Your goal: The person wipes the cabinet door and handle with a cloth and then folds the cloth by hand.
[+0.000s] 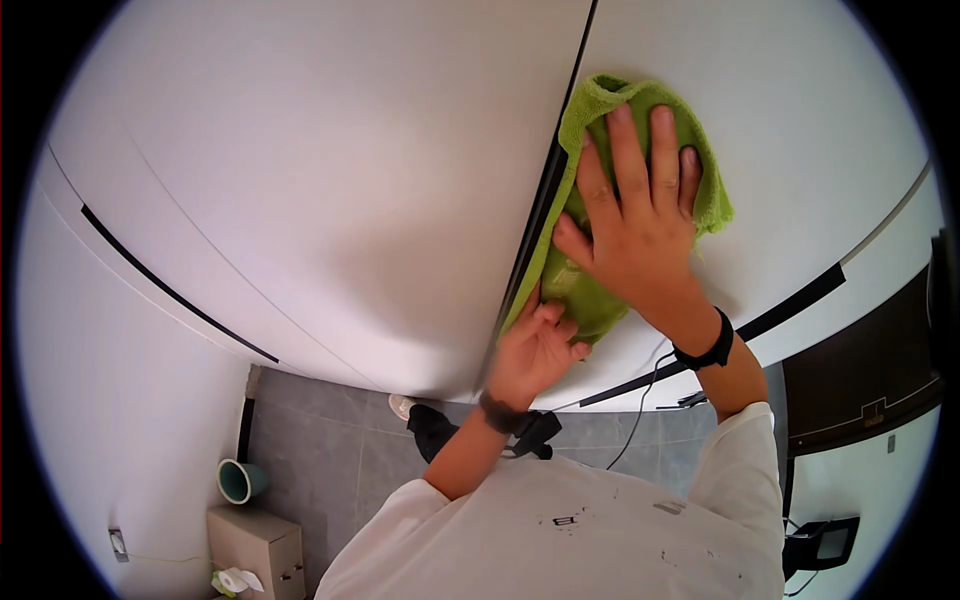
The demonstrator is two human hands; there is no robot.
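Observation:
My right hand [645, 225] lies on a green cloth [715, 205], its fingers spread and pressing it flat against a white panel [810, 130]. The towel-like cloth is folded at its top and runs down along a dark vertical gap [535, 210] between two panels. Lower down, my left hand [538, 350] is at the cloth's bottom left edge, palm partly toward me. Its fingers are loosely curled and apart, one fingertip touching the cloth's edge. No firm grip by the left hand shows.
A second white panel [350, 150] spans the left. On the grey tiled floor [320, 430] stand a teal bin [242, 482] and a small beige cabinet [265, 545] with paper rolls [238, 580] on it. A thin cable [640, 410] hangs near my body. A dark brown surface [860, 370] is at right.

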